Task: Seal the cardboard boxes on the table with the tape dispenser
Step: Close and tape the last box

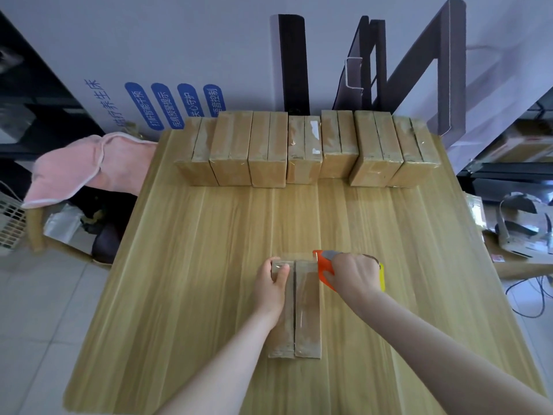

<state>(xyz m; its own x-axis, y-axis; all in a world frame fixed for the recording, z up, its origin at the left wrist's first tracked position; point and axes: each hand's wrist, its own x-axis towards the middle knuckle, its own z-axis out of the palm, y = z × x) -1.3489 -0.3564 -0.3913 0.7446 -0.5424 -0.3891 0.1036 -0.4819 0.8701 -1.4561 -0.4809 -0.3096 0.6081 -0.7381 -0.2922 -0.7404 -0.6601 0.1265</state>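
Broadly, the wooden table [209, 265] carries everything: a row of cardboard boxes [302, 151] stands side by side along its far edge, most with a glossy film of tape across the top seam, so they look done. One more box [305, 310] lies flat in the near half, about midway between the left and right edges, its centre seam running away from the person and clear tape shining along it.

The orange and yellow tape dispenser [324, 265] sits at that box's far right corner, touching it. The right hand [353, 274] is wrapped round the dispenser's handle; the left hand [270, 284] clasps the far left corner of the box, thumb on top.

The box is probably light and stiff, with slick taped faces, so it would slide on the wood (a firm pin at a corner, as the left hand has it, seems right). The dispenser is best taken by its handle, away from the cutting edge.

Blue labels on the wall panel [173, 106] behind the far edge carry Chinese text, among it 语音控制; the boxes show no legible print.
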